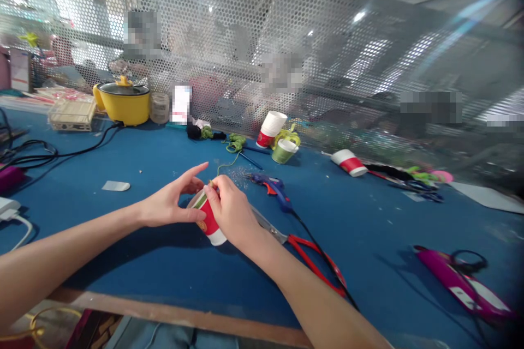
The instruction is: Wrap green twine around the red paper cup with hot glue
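A red and white paper cup (210,222) is tilted between my hands above the blue table, with a bit of green inside its upper edge. My left hand (170,203) holds the cup from the left, thumb on its red side and index finger stretched out. With thumb and index finger pinched at the rim, my right hand (234,208) grips green yarn and partly hides the cup. The strand runs back to a small bundle of green yarn (236,142). A blue glue gun (275,187) and red-handled scissors (313,259) lie right of my hands.
Stacked paper cups (272,126), a green-wrapped cup (284,151) and a lying red-banded cup (350,163) are farther back. A yellow electric pot (124,103) stands at the back left. A purple device (460,283) lies at right. A perforated screen (229,27) borders the table.
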`<state>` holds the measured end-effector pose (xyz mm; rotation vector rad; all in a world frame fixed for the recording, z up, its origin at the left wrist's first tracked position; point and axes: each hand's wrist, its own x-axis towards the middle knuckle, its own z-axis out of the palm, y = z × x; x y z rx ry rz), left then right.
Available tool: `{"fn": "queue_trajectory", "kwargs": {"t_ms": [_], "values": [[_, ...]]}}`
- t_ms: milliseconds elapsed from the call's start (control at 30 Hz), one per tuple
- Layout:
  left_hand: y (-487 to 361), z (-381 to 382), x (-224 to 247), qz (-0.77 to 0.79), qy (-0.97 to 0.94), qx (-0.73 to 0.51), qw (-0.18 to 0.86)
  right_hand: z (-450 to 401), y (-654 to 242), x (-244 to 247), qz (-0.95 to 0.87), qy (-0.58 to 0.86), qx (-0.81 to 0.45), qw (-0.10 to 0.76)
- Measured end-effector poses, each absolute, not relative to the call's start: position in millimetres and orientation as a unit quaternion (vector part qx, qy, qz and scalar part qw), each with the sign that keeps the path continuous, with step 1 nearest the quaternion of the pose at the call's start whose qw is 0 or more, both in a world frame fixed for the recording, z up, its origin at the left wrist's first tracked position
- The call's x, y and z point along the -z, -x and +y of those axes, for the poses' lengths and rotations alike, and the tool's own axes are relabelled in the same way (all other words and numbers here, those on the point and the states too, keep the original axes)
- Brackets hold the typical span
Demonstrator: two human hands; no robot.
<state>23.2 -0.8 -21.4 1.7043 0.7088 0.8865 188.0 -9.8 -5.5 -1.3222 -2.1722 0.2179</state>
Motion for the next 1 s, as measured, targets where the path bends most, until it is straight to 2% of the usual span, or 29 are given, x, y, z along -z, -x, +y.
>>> {"fn": "queue_trajectory", "kwargs": {"t_ms": [533,1000], "values": [[-22,-3,13,0.353,-0.694,-0.357,0.515,-18,-182,5,-0.824,0.493,-0.024,0.276],[-23,-5,11,0.356,-0.667,-0.358,0.548,-20,-182,4,-0.826,0.494,-0.033,0.269]]}}
